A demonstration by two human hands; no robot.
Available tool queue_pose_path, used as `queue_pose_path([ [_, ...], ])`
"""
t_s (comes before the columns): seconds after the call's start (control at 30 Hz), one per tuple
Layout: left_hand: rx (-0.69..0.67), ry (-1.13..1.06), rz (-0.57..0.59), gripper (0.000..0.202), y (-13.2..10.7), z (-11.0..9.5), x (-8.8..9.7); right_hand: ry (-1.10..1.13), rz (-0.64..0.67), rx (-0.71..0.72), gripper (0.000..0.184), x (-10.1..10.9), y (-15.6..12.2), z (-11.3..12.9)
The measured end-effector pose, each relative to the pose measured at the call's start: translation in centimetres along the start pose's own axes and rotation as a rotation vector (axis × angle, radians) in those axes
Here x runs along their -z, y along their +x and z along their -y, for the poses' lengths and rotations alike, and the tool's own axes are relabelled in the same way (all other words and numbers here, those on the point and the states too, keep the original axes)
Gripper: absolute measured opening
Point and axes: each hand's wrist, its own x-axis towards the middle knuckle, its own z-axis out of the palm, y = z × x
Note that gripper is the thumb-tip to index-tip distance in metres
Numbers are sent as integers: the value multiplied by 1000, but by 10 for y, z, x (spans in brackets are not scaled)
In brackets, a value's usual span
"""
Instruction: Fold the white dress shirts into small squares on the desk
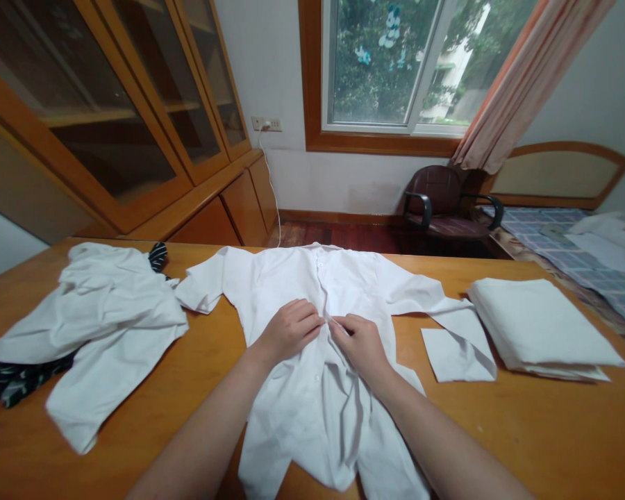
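A white button-up shirt lies spread on the wooden table in front of me, its collar at the far edge and its sleeves out to both sides. My left hand pinches the front placket near the middle of the shirt. From the other side my right hand pinches the same placket, its fingertips close to the left ones. The button between the fingers is too small to make out. Below the hands the cloth falls in loose folds, with a small button visible on it.
Crumpled white clothing lies on the table's left, over black patterned fabric. A folded white cloth sits at the right. Beyond the wooden table stand a glass-door cabinet, an armchair and a bed.
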Motion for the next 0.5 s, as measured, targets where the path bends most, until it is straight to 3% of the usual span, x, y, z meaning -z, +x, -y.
queue_pose_path([
  [0.5,-10,-16,-32,9,0,-1,1,130,15,-29,23,3,2,4],
])
